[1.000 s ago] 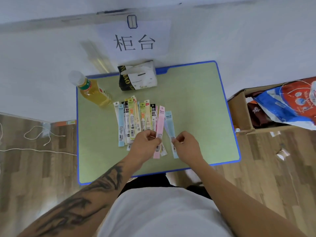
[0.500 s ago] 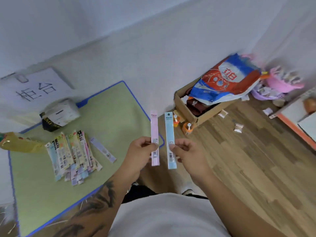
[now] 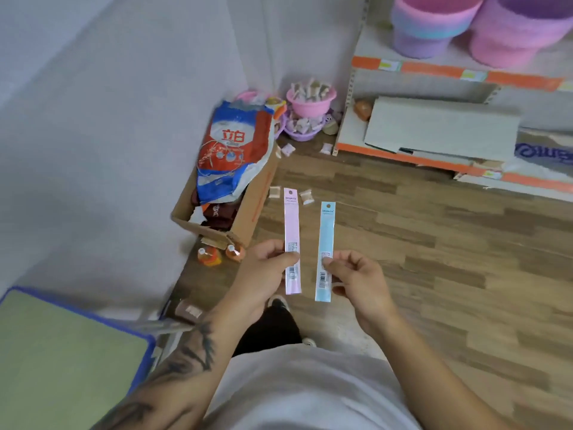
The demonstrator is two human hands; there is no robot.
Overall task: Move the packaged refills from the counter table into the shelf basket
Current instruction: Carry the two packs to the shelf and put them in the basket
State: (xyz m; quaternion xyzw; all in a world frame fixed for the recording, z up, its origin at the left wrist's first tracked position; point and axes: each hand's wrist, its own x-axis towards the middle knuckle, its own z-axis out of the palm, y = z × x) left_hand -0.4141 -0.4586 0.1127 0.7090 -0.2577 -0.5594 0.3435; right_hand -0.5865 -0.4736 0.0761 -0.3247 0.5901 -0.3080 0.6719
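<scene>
My left hand pinches a long pink refill packet near its lower end and holds it upright. Beside it, my right hand pinches a long light-blue refill packet the same way. Both packets hang in the air over the wooden floor, a little apart. Two fuzzy baskets stand on the shelf at the top right: a pink and blue one and a purple and pink one. Only a corner of the green counter table shows at the lower left. The other refills are out of view.
A cardboard box with a red and blue bag stands on the floor by the wall, with small orange bottles next to it. Pink and purple bowls of sweets sit in the corner. The orange-edged shelf holds flat cardboard.
I have picked the pink and blue packets up off the table and turned right. The table slid out to the lower left, and the shelf with its baskets came into view.
</scene>
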